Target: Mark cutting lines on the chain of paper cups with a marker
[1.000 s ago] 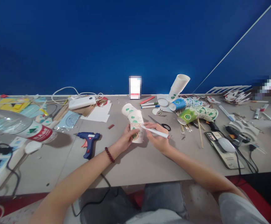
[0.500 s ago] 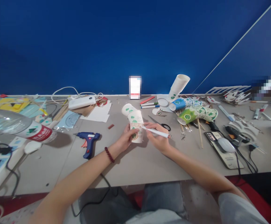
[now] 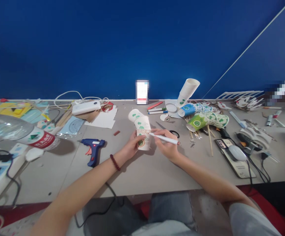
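Note:
My left hand point(image 3: 132, 144) is closed around the lowest of several white paper cups point(image 3: 142, 123), fitted together in a bent stack with green prints. Orange-red curved lines and a ring mark the lowest cup. My right hand point(image 3: 168, 147) grips a white marker point(image 3: 165, 139) like a pen, its tip at the right side of that cup. Whether the tip touches the paper I cannot tell. Behind my right hand lie scissors point(image 3: 174, 133), partly hidden by it.
Left of my hands lie a blue glue gun point(image 3: 93, 149), a plastic bottle point(image 3: 39, 136) and a power strip point(image 3: 3, 175). To the right are a blue cup chain point(image 3: 188, 109), a green cup chain point(image 3: 198, 122) and a phone point(image 3: 235, 160) under a mouse. Behind leans a tall cup stack point(image 3: 188, 91).
My hands, the cups and the marker stay in almost the same place. At the far right edge, slightly more of another person's hand shows.

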Demonstrator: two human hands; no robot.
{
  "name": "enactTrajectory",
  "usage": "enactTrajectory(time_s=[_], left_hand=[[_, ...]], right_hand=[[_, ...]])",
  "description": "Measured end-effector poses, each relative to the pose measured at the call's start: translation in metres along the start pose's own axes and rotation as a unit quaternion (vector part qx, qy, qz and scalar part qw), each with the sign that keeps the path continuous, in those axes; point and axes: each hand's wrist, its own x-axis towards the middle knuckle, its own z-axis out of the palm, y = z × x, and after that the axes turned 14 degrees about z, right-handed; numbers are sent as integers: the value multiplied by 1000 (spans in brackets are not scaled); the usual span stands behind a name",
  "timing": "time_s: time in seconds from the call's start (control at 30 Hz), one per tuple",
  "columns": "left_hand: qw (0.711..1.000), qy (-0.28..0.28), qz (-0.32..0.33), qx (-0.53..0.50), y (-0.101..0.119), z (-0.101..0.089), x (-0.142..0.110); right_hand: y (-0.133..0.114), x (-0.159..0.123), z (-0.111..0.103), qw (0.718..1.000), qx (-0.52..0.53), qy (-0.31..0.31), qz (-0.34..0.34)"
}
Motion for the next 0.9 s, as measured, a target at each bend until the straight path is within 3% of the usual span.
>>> enactTrajectory(time_s=[0.9], left_hand=[[1000, -8, 1, 0, -2, -3, 1]], right_hand=[[-1, 1, 1, 1000, 17, 19, 5]])
